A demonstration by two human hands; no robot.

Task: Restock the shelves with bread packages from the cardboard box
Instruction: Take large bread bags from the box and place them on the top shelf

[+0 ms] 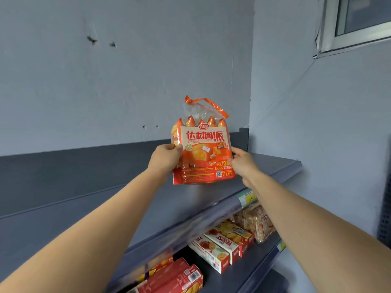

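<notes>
An orange and red bread package (204,144) with an orange tie handle on top stands upright on the dark grey top shelf (105,208), near its right end. My left hand (166,157) grips the package's left edge. My right hand (243,163) holds its right edge. Both arms are stretched forward and up. The cardboard box is out of view.
On the shelf below lie red and white snack boxes (220,246), red packs (177,278) and a clear bag of biscuits (256,223). A price tag (246,197) is clipped to the top shelf's front rail. Grey walls stand behind and to the right, with a window (359,17) at upper right.
</notes>
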